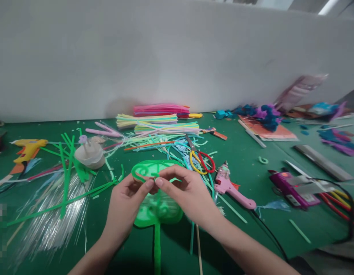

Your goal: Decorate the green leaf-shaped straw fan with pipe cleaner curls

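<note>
Between both hands, a green pipe cleaner (138, 172) is bent into a curl. My left hand (128, 194) pinches it between thumb and fingertips. My right hand (184, 191) pinches the same piece close by, the two thumb tips almost touching. Beneath them lies a green fan-shaped piece (172, 219) edged with pipe cleaner, with curls inside it and a straight green stem running toward me. My fingers hide part of its upper half. Just beyond my right hand are scissors (201, 162) with yellow and red handles.
Bundles of coloured pipe cleaners (161, 110) lie by the wall. A pink glue gun (234, 189) and a purple power strip (293, 187) with a cord are on the right. Left are a yellow glue gun (28, 149), a white cup (91, 154) and clear thin strands (55, 214).
</note>
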A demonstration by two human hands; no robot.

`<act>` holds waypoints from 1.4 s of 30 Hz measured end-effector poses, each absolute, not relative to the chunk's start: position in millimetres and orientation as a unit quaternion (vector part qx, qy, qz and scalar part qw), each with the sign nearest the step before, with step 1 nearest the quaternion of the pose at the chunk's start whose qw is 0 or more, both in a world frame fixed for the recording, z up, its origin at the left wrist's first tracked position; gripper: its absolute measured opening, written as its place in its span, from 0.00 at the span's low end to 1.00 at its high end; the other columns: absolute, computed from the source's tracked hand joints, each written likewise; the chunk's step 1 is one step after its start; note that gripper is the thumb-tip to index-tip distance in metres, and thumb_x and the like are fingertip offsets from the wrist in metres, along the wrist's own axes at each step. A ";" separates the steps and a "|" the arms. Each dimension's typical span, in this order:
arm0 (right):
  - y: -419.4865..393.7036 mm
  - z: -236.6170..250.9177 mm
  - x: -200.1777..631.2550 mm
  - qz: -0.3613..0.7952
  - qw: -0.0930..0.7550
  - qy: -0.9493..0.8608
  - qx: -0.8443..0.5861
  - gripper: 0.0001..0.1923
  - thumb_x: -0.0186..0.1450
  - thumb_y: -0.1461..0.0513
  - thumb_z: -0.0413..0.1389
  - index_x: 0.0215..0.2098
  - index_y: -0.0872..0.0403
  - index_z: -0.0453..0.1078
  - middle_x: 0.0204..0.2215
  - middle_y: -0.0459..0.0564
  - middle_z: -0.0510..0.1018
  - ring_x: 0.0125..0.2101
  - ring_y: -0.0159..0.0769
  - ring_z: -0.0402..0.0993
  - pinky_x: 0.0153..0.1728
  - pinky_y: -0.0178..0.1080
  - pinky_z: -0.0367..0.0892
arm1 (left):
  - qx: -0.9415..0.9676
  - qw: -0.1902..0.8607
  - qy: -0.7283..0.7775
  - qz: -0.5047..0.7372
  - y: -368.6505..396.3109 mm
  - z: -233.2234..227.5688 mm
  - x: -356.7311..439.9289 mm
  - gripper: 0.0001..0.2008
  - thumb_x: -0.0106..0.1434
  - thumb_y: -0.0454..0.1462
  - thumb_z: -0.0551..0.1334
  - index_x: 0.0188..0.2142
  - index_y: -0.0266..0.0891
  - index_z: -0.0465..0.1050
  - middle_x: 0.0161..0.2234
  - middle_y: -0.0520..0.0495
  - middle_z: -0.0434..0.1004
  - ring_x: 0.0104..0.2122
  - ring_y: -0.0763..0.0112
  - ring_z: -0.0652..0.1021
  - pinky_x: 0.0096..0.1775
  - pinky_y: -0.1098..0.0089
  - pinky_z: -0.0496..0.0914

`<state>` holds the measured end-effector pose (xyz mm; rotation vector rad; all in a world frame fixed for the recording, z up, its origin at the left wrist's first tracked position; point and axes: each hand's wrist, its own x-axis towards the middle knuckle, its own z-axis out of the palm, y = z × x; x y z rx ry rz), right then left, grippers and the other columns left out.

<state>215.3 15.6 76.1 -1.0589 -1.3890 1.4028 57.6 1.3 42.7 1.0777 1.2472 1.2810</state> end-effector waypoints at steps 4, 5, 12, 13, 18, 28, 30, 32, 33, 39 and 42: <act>15.8 83.3 224.0 0.597 0.426 -0.537 -0.417 0.08 0.61 0.58 0.62 0.30 0.55 0.72 0.26 0.43 0.73 0.28 0.29 0.70 0.28 0.32 0.64 | 0.420 0.585 0.458 0.521 0.1 44.9 54.9 0.11 0.56 0.44 0.70 0.32 0.39 0.77 0.20 0.55 0.73 0.21 0.78 0.71 0.25 0.78 0.68; 15.8 85.0 226.3 0.600 0.423 -0.530 -0.424 0.09 0.60 0.58 0.62 0.29 0.55 0.71 0.25 0.42 0.72 0.26 0.28 0.67 0.27 0.31 0.63 | 0.397 0.616 0.434 0.524 -0.1 46.0 53.9 0.12 0.57 0.45 0.70 0.34 0.39 0.77 0.19 0.56 0.71 0.19 0.79 0.70 0.22 0.79 0.66; 14.2 89.0 234.3 0.687 0.400 -0.466 -0.388 0.12 0.59 0.54 0.64 0.33 0.54 0.71 0.22 0.40 0.70 0.21 0.25 0.64 0.22 0.29 0.61 | 0.293 0.743 0.369 0.475 -2.7 56.4 49.8 0.13 0.55 0.46 0.70 0.31 0.40 0.77 0.22 0.51 0.78 0.17 0.78 0.74 0.16 0.82 0.64; 13.6 88.8 234.0 0.701 0.400 -0.453 -0.379 0.13 0.59 0.54 0.64 0.34 0.53 0.71 0.22 0.40 0.70 0.20 0.25 0.65 0.21 0.29 0.62 | 0.285 0.752 0.364 0.469 -3.0 57.3 50.2 0.13 0.53 0.46 0.72 0.31 0.40 0.77 0.22 0.50 0.80 0.17 0.77 0.75 0.16 0.82 0.65; 12.5 88.3 232.5 0.692 0.424 -0.463 -0.356 0.12 0.59 0.54 0.65 0.34 0.54 0.73 0.25 0.41 0.72 0.21 0.25 0.67 0.21 0.29 0.65 | 0.260 0.774 0.354 0.457 -3.5 59.2 51.0 0.15 0.46 0.45 0.76 0.26 0.38 0.77 0.21 0.49 0.81 0.18 0.73 0.79 0.17 0.82 0.68; 14.1 87.6 235.1 0.698 0.414 -0.459 -0.361 0.12 0.60 0.54 0.64 0.34 0.53 0.71 0.19 0.39 0.71 0.19 0.25 0.68 0.20 0.28 0.65 | 0.321 0.731 0.361 0.481 -1.2 49.8 49.7 0.17 0.53 0.50 0.71 0.34 0.40 0.78 0.19 0.55 0.73 0.13 0.80 0.71 0.14 0.81 0.61; 14.7 88.7 237.4 0.717 0.392 -0.450 -0.360 0.12 0.61 0.54 0.63 0.35 0.53 0.69 0.15 0.38 0.71 0.15 0.23 0.65 0.18 0.27 0.63 | 0.350 0.694 0.387 0.496 -1.3 50.3 49.1 0.16 0.54 0.49 0.70 0.33 0.40 0.77 0.18 0.56 0.70 0.13 0.81 0.69 0.15 0.81 0.60; 15.7 89.9 239.8 0.753 0.361 -0.426 -0.348 0.12 0.63 0.54 0.62 0.34 0.53 0.68 0.15 0.38 0.73 0.14 0.24 0.67 0.16 0.26 0.63 | 0.394 0.644 0.427 0.498 -2.4 52.2 49.2 0.13 0.56 0.47 0.70 0.31 0.39 0.77 0.19 0.55 0.71 0.14 0.80 0.70 0.16 0.80 0.60; 16.4 90.4 240.8 0.773 0.348 -0.409 -0.338 0.12 0.63 0.54 0.61 0.34 0.54 0.68 0.16 0.40 0.75 0.15 0.25 0.70 0.17 0.26 0.64 | 0.422 0.614 0.449 0.493 -3.3 53.3 49.5 0.12 0.57 0.45 0.69 0.30 0.39 0.76 0.20 0.54 0.72 0.16 0.79 0.71 0.17 0.79 0.61; 21.2 89.2 243.3 0.835 0.330 -0.332 -0.289 0.14 0.63 0.56 0.61 0.28 0.58 0.70 0.22 0.45 0.79 0.22 0.26 0.77 0.23 0.26 0.71 | 0.521 0.495 0.525 0.456 -5.4 55.6 51.5 0.13 0.61 0.44 0.65 0.25 0.39 0.73 0.20 0.53 0.73 0.20 0.75 0.71 0.22 0.76 0.64; 23.7 86.1 242.6 0.837 0.324 -0.326 -0.296 0.16 0.63 0.55 0.61 0.25 0.59 0.71 0.20 0.46 0.78 0.20 0.27 0.76 0.21 0.26 0.71 | 0.518 0.498 0.526 0.455 -4.1 52.9 50.8 0.13 0.62 0.45 0.65 0.27 0.39 0.72 0.21 0.53 0.72 0.20 0.75 0.71 0.22 0.76 0.64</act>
